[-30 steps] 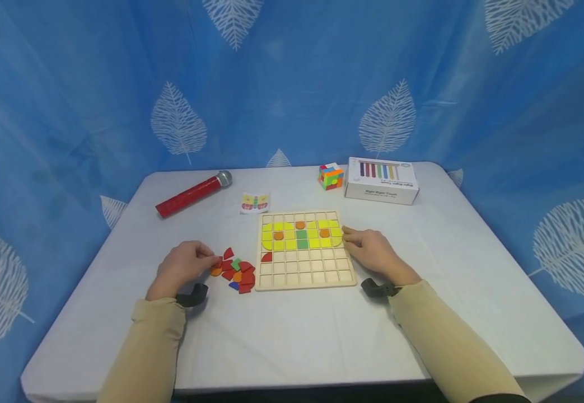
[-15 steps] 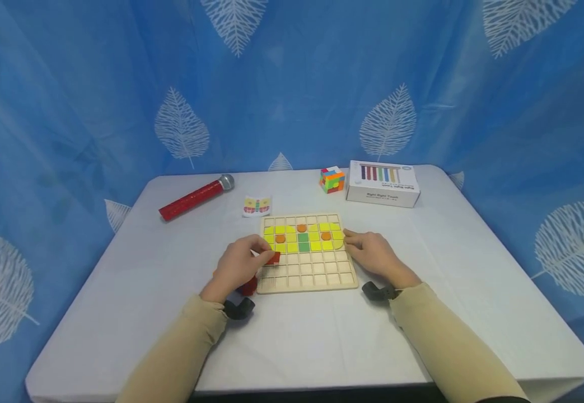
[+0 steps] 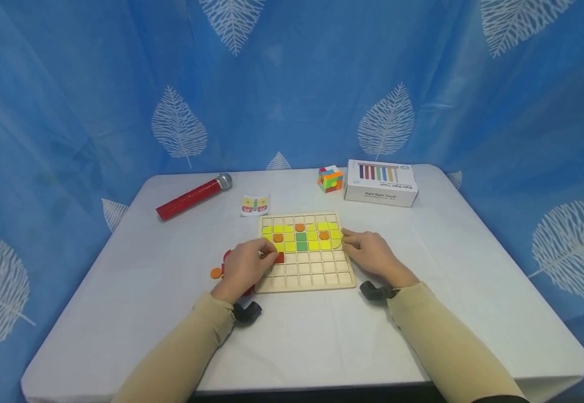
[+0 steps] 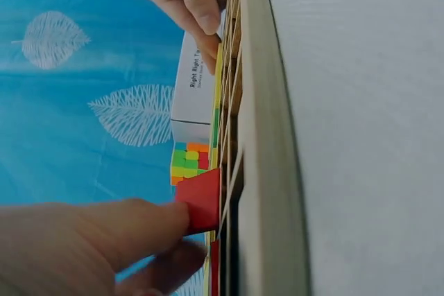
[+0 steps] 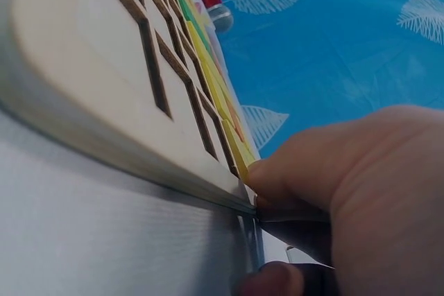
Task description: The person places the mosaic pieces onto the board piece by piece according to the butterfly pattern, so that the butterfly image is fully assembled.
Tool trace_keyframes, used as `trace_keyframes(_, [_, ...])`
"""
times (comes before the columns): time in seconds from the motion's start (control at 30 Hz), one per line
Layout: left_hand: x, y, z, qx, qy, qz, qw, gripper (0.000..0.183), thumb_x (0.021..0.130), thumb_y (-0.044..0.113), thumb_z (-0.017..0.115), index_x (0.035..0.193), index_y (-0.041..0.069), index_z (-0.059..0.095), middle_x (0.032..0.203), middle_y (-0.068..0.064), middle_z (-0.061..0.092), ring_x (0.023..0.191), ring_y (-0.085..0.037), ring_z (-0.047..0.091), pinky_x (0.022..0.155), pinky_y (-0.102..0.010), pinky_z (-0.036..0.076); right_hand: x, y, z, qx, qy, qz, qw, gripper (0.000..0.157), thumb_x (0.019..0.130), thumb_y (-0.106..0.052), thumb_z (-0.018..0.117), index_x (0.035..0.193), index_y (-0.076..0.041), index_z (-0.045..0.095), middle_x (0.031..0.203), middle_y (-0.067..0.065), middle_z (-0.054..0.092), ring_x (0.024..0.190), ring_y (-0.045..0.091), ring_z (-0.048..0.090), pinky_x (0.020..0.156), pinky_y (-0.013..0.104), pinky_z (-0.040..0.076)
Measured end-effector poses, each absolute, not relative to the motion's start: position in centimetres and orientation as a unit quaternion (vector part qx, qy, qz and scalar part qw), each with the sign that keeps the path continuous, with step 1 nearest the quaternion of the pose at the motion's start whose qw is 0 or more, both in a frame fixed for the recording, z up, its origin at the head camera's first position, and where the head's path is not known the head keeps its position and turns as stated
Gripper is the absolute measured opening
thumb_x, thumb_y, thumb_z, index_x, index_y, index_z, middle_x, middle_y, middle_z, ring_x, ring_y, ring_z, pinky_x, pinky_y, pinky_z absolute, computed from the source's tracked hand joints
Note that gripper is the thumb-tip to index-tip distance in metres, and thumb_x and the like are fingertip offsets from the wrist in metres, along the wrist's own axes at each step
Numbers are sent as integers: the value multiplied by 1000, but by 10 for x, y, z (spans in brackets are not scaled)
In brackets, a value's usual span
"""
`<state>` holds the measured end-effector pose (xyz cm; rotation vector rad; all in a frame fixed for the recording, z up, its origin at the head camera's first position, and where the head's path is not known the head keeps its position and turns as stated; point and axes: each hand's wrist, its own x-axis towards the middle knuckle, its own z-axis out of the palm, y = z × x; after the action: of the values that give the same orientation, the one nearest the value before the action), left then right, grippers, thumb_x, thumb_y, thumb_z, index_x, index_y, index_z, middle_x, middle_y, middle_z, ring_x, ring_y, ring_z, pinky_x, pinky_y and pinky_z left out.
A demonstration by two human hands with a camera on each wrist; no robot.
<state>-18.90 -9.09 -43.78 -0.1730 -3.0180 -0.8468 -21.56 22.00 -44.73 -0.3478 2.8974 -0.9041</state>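
My left hand (image 3: 245, 268) pinches a red square tile (image 4: 200, 200) between thumb and fingers. The tile tilts close over a cell of the wooden grid board (image 3: 317, 268), below the yellow tiles (image 3: 290, 247). Another red piece (image 4: 214, 268) lies in the board beside it, in the left wrist view. Green tiles (image 3: 301, 246) fill the middle column, and orange discs (image 3: 299, 228) sit among the upper rows. At the board's right edge, my right hand (image 3: 374, 254) grips the rim between thumb and fingers. Part of the loose pile of pieces is hidden behind my left hand.
A loose orange disc (image 3: 215, 273) lies left of my left hand. Behind the board are a small pattern card (image 3: 255, 205), a red microphone (image 3: 191, 198), a puzzle cube (image 3: 330, 179) and a white box (image 3: 381, 183). A blue leaf-print curtain (image 3: 292, 84) hangs behind the table.
My left hand has moved right from the loose pile to the board with a red square tile, then slightly lower over the cell. The right hand stays at the board's edge.
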Motion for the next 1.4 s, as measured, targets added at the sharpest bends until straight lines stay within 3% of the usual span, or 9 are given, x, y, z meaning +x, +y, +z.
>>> trace_keyframes(0.3, [-190,-97,-437,-69,-973,-218,9,18,92,35,78,106,26,83,96,5,67,83,-15,57,67,-30,47,-216,220,-446,-112,948,-294,48,43,102,-30,60,138,-7,63,153,4,52,144,39,44,117,57,34])
trace_keyframes(0.43, [-188,-123,-427,-19,-962,-272,4,23,95,35,73,113,22,78,110,0,69,91,-21,59,78,-37,51,-215,220,-446,-112,948,-294,51,43,102,-30,60,139,-8,63,154,3,51,145,38,44,117,57,34])
trace_keyframes(0.63, [-185,-182,-411,64,-942,-331,12,29,101,35,66,122,16,70,120,-9,68,98,-29,60,82,-42,53,-215,223,-444,-114,948,-293,47,43,102,-29,59,139,-8,62,156,5,49,145,39,43,117,57,34])
trace_keyframes(0.8, [-185,-204,-411,48,-946,-315,-60,28,96,36,72,114,13,72,115,-10,69,102,-29,60,85,-44,53,-215,222,-444,-120,947,-295,42,42,102,-27,59,138,-6,63,155,8,50,144,40,44,117,57,35])
trace_keyframes(0.97, [-185,-202,-416,35,-946,-297,-128,31,87,39,82,105,15,73,101,-5,70,94,-25,61,80,-39,54,-215,221,-446,-129,947,-292,35,42,102,-28,59,138,-6,64,153,8,52,143,38,46,117,56,35])
trace_keyframes(1.17, [-185,-205,-418,42,-951,-273,-140,40,83,36,86,111,12,73,101,-6,69,94,-25,61,79,-39,54,-215,221,-448,-127,948,-291,33,42,102,-29,59,137,-6,64,153,8,52,143,38,46,117,55,35])
trace_keyframes(1.4, [-184,-203,-420,46,-951,-271,-144,35,85,32,85,109,10,73,102,-6,69,95,-25,61,81,-40,54,-216,222,-449,-129,948,-291,32,42,102,-29,59,136,-5,64,152,9,53,142,38,48,116,56,36])
